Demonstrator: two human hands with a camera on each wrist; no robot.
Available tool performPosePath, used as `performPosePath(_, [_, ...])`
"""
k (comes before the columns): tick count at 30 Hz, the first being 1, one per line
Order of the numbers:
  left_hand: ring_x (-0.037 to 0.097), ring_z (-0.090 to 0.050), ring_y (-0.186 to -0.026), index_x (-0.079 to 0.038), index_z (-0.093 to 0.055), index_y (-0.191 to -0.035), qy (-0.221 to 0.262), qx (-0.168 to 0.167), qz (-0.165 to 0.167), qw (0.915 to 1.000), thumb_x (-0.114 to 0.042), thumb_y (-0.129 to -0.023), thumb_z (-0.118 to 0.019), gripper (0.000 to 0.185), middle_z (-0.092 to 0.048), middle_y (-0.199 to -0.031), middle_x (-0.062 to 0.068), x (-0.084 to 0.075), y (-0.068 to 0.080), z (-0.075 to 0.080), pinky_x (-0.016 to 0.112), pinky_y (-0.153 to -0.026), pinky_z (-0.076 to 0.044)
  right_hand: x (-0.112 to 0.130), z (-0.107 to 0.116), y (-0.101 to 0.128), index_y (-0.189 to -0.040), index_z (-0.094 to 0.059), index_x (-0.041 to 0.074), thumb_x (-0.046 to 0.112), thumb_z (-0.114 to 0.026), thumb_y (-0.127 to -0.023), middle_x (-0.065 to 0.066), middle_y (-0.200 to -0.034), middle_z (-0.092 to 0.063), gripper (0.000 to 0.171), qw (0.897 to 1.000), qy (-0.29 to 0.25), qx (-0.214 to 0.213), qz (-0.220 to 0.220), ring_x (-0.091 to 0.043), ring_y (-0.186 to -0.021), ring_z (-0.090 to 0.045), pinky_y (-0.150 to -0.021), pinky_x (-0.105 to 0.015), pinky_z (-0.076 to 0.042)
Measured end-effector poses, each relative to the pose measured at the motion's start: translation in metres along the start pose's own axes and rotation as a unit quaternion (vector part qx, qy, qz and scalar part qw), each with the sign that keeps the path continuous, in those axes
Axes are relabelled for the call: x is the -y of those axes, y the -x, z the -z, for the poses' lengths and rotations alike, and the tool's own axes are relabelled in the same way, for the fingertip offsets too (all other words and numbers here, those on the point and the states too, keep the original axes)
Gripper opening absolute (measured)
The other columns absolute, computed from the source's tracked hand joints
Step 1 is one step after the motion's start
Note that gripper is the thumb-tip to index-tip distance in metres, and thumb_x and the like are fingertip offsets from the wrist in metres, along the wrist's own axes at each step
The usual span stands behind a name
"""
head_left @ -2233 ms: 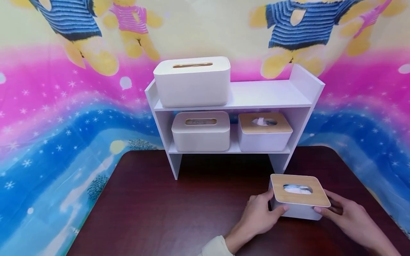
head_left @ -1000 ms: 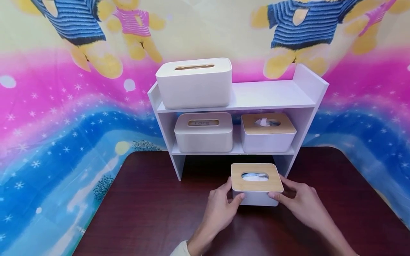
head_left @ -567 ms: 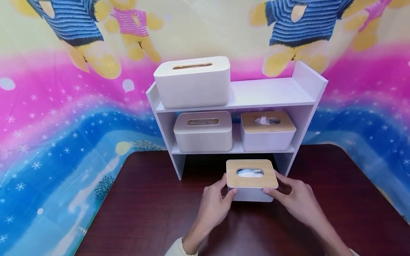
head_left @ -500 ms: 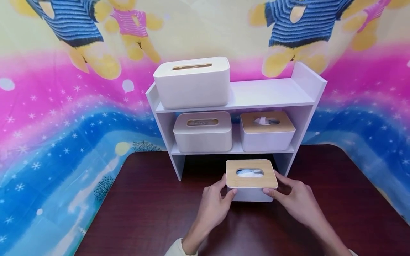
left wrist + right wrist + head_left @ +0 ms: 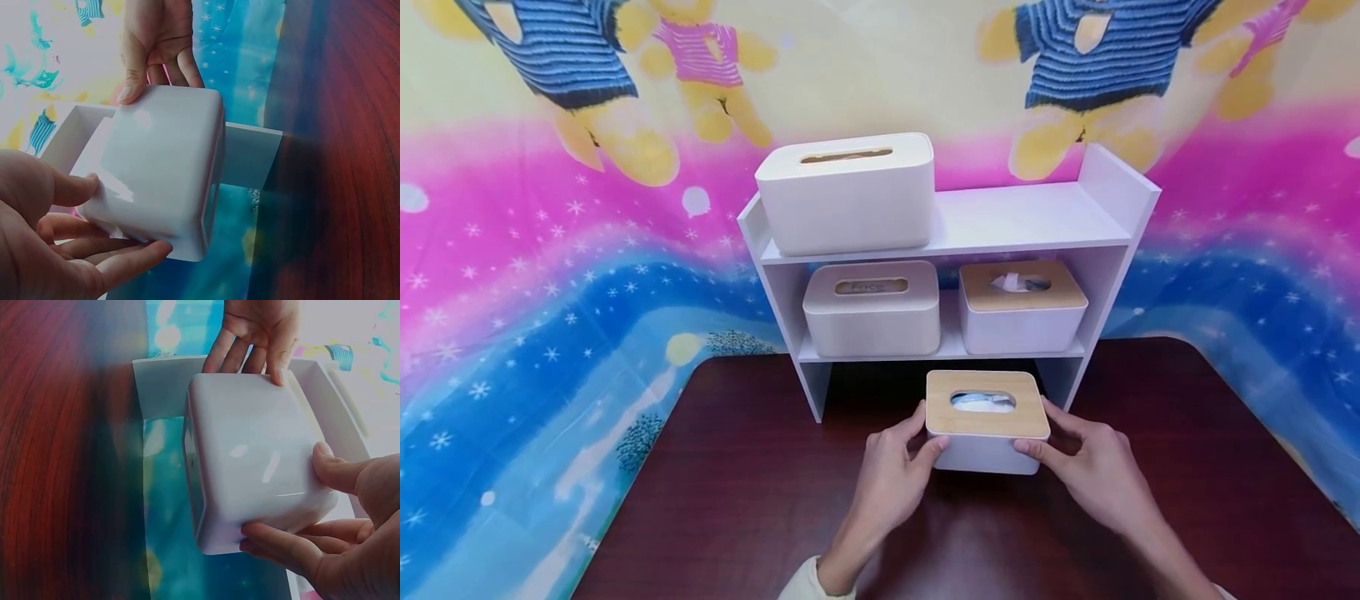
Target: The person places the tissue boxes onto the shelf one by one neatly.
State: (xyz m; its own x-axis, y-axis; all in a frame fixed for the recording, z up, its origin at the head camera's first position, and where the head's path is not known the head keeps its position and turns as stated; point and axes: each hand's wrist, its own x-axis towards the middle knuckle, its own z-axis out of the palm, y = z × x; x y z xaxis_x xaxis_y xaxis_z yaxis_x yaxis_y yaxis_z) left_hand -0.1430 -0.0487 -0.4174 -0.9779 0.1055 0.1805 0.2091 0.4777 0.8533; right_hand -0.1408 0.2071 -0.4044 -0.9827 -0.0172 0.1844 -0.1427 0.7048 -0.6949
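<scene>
Both hands hold a white tissue box [image 5: 987,454] with a wooden lid, in front of the shelf; tissue shows in its oval slot. My left hand [image 5: 891,475] grips its left side, thumb on the front face and fingers along the side. On the right side my right hand [image 5: 1093,471] holds it the same way. In the left wrist view the white box [image 5: 159,156] stands apart from the tabletop, with a hand at each end. The right wrist view shows the same box [image 5: 256,450] held off the table.
A white two-tier shelf [image 5: 1030,218] stands at the back of the dark red table [image 5: 737,500]. A large white tissue box [image 5: 850,204] sits on its top left. Below are a cream tissue box [image 5: 872,325] and a wooden-lidded tissue box [image 5: 1022,329]. A printed curtain [image 5: 587,333] surrounds the table.
Both hands have carried the wooden-lidded tissue box from the table's right side leftward to before the shelf. Over the last half second it has barely moved.
</scene>
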Motion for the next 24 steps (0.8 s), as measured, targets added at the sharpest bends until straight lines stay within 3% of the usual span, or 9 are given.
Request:
performPosePath(4, [0.004,-0.032,-0.045,-0.010,-0.056,-0.155,0.004,0.008,-0.002,1.0000,-0.030,-0.102,-0.075,0.060,-0.075,-0.135,0.016,-0.001,-0.001,0.003,0.022,-0.049,-0.037,0.001,0.002,0.001,-0.154,-0.055,0.001,0.041,-0.088,-0.089,-0.031,-0.137,-0.066,0.083,1.000,-0.005,0.000,0.000,-0.035,-0.111,-0.079,-0.064,-0.019,-0.057])
performPosePath(6, [0.004,-0.031,-0.044,-0.009,-0.056,-0.155,0.002,0.009,-0.008,0.9999,-0.030,-0.103,-0.075,0.059,-0.080,-0.108,0.015,-0.001,-0.001,0.004,0.021,-0.049,-0.036,0.002,0.003,0.001,-0.154,-0.055,0.001,0.039,-0.088,-0.090,-0.031,-0.136,-0.066,0.082,1.000,-0.007,-0.003,0.002,-0.033,-0.109,-0.079,-0.063,-0.020,-0.056])
performPosePath(9, [0.004,-0.031,-0.044,-0.008,-0.057,-0.154,0.000,0.012,-0.011,0.9999,-0.031,-0.103,-0.074,0.059,-0.067,-0.077,0.006,-0.003,-0.001,0.006,0.022,-0.049,-0.036,0.002,0.004,0.002,-0.152,-0.056,0.000,0.038,-0.088,-0.090,-0.031,-0.135,-0.067,0.079,1.000,-0.006,-0.009,0.009,-0.030,-0.109,-0.078,-0.062,-0.020,-0.054])
performPosePath(11, [0.004,-0.030,-0.044,-0.009,-0.057,-0.154,0.000,0.014,-0.010,0.9999,-0.032,-0.103,-0.074,0.059,-0.065,-0.074,0.002,-0.005,-0.001,0.008,0.022,-0.049,-0.036,0.003,0.006,0.002,-0.152,-0.056,0.001,0.038,-0.088,-0.090,-0.031,-0.136,-0.067,0.079,1.000,-0.007,-0.011,0.010,-0.025,-0.105,-0.077,-0.060,-0.020,-0.053])
performPosePath(14, [0.004,-0.028,-0.044,-0.010,-0.057,-0.154,-0.001,0.017,-0.009,0.9998,-0.032,-0.103,-0.074,0.058,-0.064,-0.073,0.001,-0.008,0.000,0.010,0.021,-0.049,-0.035,0.005,0.009,0.004,-0.152,-0.057,0.002,0.039,-0.088,-0.091,-0.030,-0.135,-0.068,0.078,1.000,-0.004,-0.014,0.011,-0.013,-0.094,-0.075,-0.057,-0.021,-0.050])
performPosePath(17, [0.003,-0.027,-0.042,-0.011,-0.058,-0.153,-0.003,0.016,-0.016,0.9998,-0.032,-0.102,-0.075,0.058,-0.065,-0.074,0.001,-0.011,0.001,0.012,0.021,-0.047,-0.034,0.007,0.013,0.006,-0.152,-0.058,0.004,0.039,-0.087,-0.091,-0.029,-0.131,-0.072,0.076,1.000,-0.002,-0.020,0.011,-0.003,-0.075,-0.064,-0.052,-0.023,-0.044])
performPosePath(19, [0.003,-0.027,-0.042,-0.011,-0.060,-0.152,-0.005,0.014,-0.025,0.9996,-0.032,-0.102,-0.076,0.057,-0.066,-0.075,0.003,-0.014,0.002,0.013,0.021,-0.047,-0.034,0.008,0.016,0.008,-0.151,-0.059,0.005,0.038,-0.087,-0.092,-0.027,-0.113,-0.079,0.074,1.000,0.002,-0.028,0.015,0.000,-0.064,-0.051,-0.049,-0.025,-0.039])
performPosePath(22, [0.001,-0.031,-0.047,-0.010,-0.061,-0.151,-0.009,0.010,-0.042,0.9990,-0.032,-0.102,-0.076,0.056,-0.081,-0.103,0.013,-0.018,0.003,0.016,0.018,-0.054,-0.041,0.010,0.022,0.010,-0.151,-0.060,0.005,0.036,-0.087,-0.092,-0.019,-0.086,-0.078,0.072,0.999,0.006,-0.039,0.026,-0.003,-0.056,-0.034,-0.045,-0.027,-0.033])
performPosePath(24, [0.001,-0.033,-0.052,-0.009,-0.061,-0.150,-0.011,0.007,-0.056,0.9983,-0.032,-0.102,-0.076,0.055,-0.077,-0.127,0.018,-0.022,0.002,0.019,0.019,-0.059,-0.045,0.012,0.026,0.009,-0.150,-0.061,0.006,0.035,-0.087,-0.092,-0.006,-0.070,-0.071,0.070,0.998,0.010,-0.046,0.037,-0.002,-0.053,-0.029,-0.043,-0.027,-0.032])
